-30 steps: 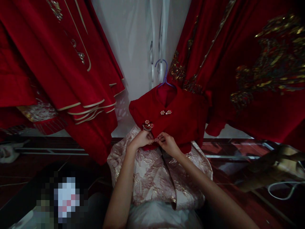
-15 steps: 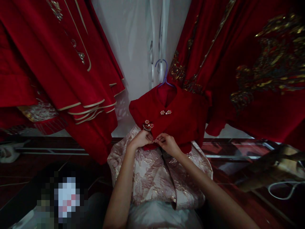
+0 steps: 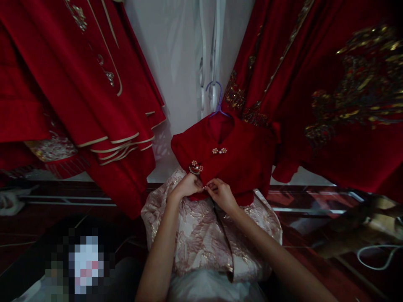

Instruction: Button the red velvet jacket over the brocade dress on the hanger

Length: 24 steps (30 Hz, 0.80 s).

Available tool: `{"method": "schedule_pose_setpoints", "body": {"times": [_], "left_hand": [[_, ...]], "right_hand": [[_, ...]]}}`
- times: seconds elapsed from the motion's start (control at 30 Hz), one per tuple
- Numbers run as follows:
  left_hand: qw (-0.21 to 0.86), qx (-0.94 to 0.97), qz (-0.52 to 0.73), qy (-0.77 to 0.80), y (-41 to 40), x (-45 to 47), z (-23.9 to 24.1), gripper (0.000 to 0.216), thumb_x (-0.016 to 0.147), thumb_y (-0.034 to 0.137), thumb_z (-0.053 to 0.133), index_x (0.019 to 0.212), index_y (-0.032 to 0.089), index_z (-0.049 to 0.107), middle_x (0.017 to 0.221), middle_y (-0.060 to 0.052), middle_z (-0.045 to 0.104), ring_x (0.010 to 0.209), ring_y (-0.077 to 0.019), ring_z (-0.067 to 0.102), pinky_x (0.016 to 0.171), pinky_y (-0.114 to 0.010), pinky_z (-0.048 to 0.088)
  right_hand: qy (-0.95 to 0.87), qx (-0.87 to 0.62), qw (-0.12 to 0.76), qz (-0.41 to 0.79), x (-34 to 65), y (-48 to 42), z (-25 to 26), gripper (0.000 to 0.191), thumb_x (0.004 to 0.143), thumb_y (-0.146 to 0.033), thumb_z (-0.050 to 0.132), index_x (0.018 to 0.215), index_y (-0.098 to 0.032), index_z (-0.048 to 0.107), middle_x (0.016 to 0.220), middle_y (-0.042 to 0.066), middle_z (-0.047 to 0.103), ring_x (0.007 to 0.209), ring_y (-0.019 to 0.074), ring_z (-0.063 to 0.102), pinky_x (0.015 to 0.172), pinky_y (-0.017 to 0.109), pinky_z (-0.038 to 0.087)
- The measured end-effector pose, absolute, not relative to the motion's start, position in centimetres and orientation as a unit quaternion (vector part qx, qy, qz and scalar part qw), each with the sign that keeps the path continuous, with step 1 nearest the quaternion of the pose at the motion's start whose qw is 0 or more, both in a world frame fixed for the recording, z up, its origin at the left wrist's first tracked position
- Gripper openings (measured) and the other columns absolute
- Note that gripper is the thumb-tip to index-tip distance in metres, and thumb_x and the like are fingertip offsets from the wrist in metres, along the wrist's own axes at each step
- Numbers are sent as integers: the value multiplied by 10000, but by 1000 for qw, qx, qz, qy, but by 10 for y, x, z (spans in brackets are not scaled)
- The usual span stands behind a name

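Observation:
A short red jacket (image 3: 239, 167) hangs in front of me on a purple hanger (image 3: 219, 100). Pearl flower ornaments (image 3: 219, 151) sit below its neckline, and a larger pearl brooch (image 3: 195, 167) is on its left side. At the lower front, my left hand (image 3: 189, 184) is closed in a pinch on the jacket's edge. My right hand (image 3: 222, 193) meets it there, thumb and fingers pinched on a small beaded fastener (image 3: 205, 188). The fingertips hide most of that fastener. Below lies a pink-gold brocade garment (image 3: 195, 239), partly under my forearms.
Red garments with pale piping (image 3: 103, 109) hang on the left. More red garments with gold embroidery (image 3: 362, 84) hang on the right. Behind stands a pale cabinet door (image 3: 176, 54) with long handles. A metal rail (image 3: 308, 210) runs low, near a white cable loop (image 3: 378, 256).
The hands stay at the same spot on the jacket's lower front, with the right fingers shifted slightly. The view has moved very little.

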<state>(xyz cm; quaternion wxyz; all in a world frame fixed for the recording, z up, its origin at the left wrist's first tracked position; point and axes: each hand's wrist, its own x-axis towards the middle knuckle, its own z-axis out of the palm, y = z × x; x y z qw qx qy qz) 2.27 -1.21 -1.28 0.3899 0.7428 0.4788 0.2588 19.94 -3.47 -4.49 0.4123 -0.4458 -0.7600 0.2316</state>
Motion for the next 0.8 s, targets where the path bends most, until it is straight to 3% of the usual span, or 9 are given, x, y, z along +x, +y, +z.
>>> {"method": "schedule_pose_setpoints", "body": {"times": [0.37, 0.5, 0.67, 0.8], "left_hand": [[343, 761, 242, 495, -9, 13, -14, 158, 638, 101, 586, 760, 111, 686, 737, -52, 712, 677, -143, 641, 617, -216, 465], [329, 758, 232, 513, -12, 8, -8, 180, 607, 90, 624, 782, 121, 653, 733, -41, 695, 665, -137, 633, 598, -211, 460], [331, 770, 211, 502, -14, 10, -6, 249, 605, 266, 729, 792, 134, 631, 741, -36, 685, 651, -139, 618, 593, -220, 444], [266, 788, 190, 522, -14, 18, -6, 310, 583, 359, 753, 772, 144, 635, 733, -29, 680, 639, -144, 596, 571, -221, 404]], "right_hand": [[-772, -460, 382, 215, 203, -32, -36, 100, 772, -176, 571, 869, -178, 544, 811, 28, 610, 667, 112, 586, 611, 220, 466], [-791, -481, 291, 242, 225, -35, -15, 220, 669, -193, 677, 844, -188, 542, 705, -2, 615, 589, 115, 574, 508, 205, 405], [-818, -418, 96, 383, 249, -49, -2, 179, 609, -248, 731, 747, -207, 624, 594, -21, 639, 489, 106, 568, 415, 189, 356], [-817, -389, 89, 416, 244, -51, -5, 168, 596, -252, 737, 727, -203, 644, 579, -23, 638, 466, 98, 564, 401, 178, 362]]}}
